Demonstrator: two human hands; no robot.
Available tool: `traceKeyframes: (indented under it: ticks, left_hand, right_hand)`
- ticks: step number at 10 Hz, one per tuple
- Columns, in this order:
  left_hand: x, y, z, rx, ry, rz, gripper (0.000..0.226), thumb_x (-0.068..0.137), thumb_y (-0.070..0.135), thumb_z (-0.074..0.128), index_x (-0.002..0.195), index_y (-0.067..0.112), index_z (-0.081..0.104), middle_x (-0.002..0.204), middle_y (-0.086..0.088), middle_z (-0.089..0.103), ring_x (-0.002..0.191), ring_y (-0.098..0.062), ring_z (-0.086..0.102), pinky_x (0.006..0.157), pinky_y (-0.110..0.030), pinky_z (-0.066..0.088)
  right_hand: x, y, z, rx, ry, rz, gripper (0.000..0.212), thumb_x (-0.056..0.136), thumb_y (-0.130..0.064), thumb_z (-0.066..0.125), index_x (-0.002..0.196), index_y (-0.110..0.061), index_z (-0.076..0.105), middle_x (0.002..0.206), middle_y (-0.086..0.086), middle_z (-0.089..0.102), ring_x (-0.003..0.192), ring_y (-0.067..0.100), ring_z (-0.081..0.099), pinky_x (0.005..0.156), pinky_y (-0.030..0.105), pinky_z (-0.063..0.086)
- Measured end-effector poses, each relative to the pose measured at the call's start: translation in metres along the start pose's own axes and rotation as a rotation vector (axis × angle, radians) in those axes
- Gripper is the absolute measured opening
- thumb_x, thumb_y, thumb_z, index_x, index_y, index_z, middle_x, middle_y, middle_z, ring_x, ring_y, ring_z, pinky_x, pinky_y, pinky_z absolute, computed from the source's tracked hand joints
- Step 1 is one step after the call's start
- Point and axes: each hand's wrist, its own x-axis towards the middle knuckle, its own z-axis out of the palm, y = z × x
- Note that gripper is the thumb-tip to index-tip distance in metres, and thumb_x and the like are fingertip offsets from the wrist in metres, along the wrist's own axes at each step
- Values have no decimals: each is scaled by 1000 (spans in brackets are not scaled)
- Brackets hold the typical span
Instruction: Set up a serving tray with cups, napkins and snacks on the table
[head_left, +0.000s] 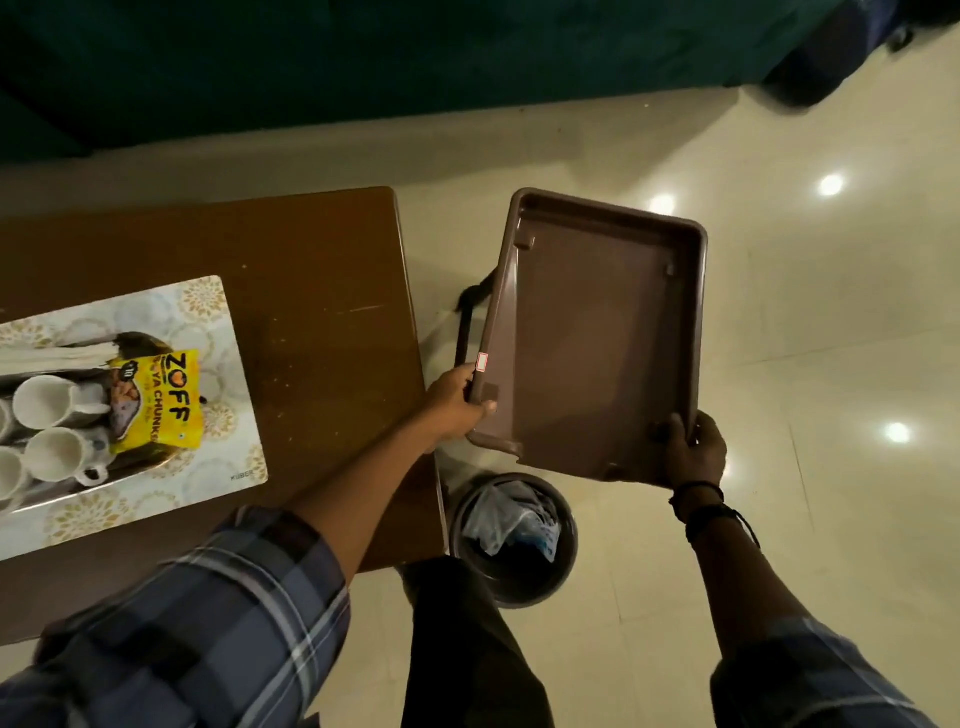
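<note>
Grip: left hand (457, 402) curls round the tray (597, 353) at its left rim; right hand (693, 452) pinches the near right corner. Tray is held in the air, tilted, over the floor (779, 312), just right of the table (311, 291) edge, above the bin (511, 582). Cups (44, 402) and snack packet (161, 400) lie on the placemat (228, 467) at table left; a strip of tabletop shows between placemat and right edge.

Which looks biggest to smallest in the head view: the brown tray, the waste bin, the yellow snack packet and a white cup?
1. brown tray, held nearer the camera, which inflates it
2. waste bin, down on the floor
3. yellow snack packet
4. white cup
</note>
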Motion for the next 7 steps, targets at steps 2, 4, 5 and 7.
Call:
traceKeyframes:
  ticks: [2,4,5,7]
  left_hand:
    - [11,-4,5,-35,-180,-134,88,87,4,59,151,34,6,153,-7,30,127,-27,44,95,-45,48]
    - [8,-3,-2,17,-221,-91,86,90,2,54,151,32,2,157,-7,22,137,-28,35,103,-39,37]
    - [-5,-1,-10,32,-211,-59,82,93,2,51,151,28,1,159,-6,19,142,-28,28,106,-35,33]
    - [-43,-27,-50,128,-72,42,74,95,11,49,152,27,3,161,-4,14,146,-26,20,116,-47,29]
  right_hand:
    - [17,3,17,-146,-29,47,52,78,-31,58,124,-8,51,114,22,61,100,41,59,85,47,51]
    - [11,-2,24,-264,-8,94,64,85,-20,65,140,-6,36,134,25,48,121,44,47,100,49,43]
    - [-3,-10,26,-322,34,91,68,84,-20,65,142,-6,33,139,24,41,128,45,38,103,51,37]
    - [-71,-47,69,-333,-14,-147,76,80,-25,68,145,-13,30,144,20,36,132,41,35,109,52,32]
